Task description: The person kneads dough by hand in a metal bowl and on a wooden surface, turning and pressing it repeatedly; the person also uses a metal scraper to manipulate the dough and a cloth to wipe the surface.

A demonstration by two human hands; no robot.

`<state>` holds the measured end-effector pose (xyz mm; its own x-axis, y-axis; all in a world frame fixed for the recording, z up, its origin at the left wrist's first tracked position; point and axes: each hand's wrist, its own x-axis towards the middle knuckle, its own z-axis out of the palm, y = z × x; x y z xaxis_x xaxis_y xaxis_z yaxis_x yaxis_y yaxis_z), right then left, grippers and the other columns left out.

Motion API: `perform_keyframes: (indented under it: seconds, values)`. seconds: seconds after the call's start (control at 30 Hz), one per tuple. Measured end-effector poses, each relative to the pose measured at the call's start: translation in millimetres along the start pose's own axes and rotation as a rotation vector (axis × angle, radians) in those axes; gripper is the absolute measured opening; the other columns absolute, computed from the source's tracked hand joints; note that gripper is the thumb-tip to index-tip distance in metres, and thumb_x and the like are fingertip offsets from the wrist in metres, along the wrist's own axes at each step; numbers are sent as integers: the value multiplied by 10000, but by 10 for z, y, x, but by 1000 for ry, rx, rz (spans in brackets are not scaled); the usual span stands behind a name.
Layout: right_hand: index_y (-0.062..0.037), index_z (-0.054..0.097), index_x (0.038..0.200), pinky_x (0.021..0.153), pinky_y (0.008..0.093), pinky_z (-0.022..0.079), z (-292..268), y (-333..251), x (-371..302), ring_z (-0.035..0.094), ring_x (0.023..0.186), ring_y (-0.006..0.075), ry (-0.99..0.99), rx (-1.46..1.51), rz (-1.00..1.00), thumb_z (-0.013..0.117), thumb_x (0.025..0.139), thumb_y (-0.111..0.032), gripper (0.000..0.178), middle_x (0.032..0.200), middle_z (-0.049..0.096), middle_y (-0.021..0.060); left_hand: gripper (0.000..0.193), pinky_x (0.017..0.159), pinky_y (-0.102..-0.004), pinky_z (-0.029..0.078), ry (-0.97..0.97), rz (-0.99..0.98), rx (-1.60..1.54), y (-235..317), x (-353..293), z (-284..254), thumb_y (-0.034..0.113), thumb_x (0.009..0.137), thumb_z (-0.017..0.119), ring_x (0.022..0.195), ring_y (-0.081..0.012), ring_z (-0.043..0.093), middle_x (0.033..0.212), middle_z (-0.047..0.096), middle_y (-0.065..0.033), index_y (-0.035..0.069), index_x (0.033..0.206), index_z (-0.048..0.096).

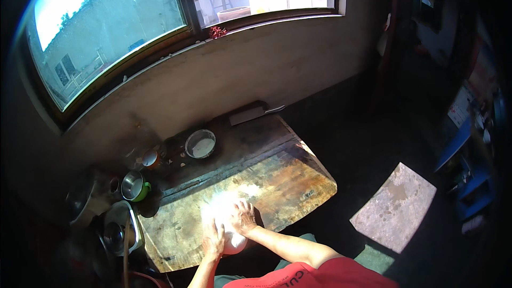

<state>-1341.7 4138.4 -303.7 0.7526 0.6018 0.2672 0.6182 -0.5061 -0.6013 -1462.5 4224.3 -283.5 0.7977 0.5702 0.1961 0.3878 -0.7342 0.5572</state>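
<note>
A rounded white lump of dough [234, 242] lies near the front edge of a wooden board [288, 173], and bright sunlight washes out its far side. Against its left side rests my left hand [214, 240], fingers pointing away from me and cupped along the lump. My right hand [244, 217] bears on the dough from the right, its fingers bent over the glaring part. Both hands are in contact with the dough; some fingertips are lost in the glare.
A metal bowl of white powder [201, 144] and a cleaver-like flat blade [248, 116] lie along the board's back. Left stand a green-handled metal pot [134, 186], an orange cup [151, 158] and a pale basin [133, 234]. A low stone-topped surface [394, 208] is at right.
</note>
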Motion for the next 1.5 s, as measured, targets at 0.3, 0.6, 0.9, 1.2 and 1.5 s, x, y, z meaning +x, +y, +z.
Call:
perform_keyframes:
  seconds: [0.3,0.6,0.9,1.2,1.5]
  values:
    - [-155,638,838,818,423,348,370,282,662,499,931,255,88,-129,-60,557,811,-334,199,899,575,65,326,766,-439,448,44,-356,48,306,956,170,344,874,475,856,-353,589,903,637,-168,83,895,668]
    - [-85,681,657,637,427,493,446,300,1267,638,650,331,64,-83,50,485,860,-426,443,693,649,135,478,805,-441,466,11,-421,67,214,1692,235,448,888,427,884,-354,620,922,651,-196,54,858,697]
    - [-123,641,1025,729,397,485,-612,-433,807,616,885,294,-433,319,408,526,862,-432,368,933,641,151,499,994,-445,324,-40,-17,-179,277,516,-77,382,943,383,1160,-378,438,1251,484,-202,27,1288,447]
    - [-82,574,1095,925,445,341,-326,-77,-517,461,1079,322,152,33,-410,495,860,-390,395,1133,525,138,564,957,-500,297,246,350,141,133,-759,67,342,768,587,1185,-381,375,1291,420,-162,77,1255,483]
    - [-81,622,878,794,421,411,20,330,426,556,847,318,183,58,-137,535,847,-284,223,849,608,126,407,824,-435,410,294,144,141,509,541,192,326,747,589,961,-332,520,1091,551,-141,94,1080,588]
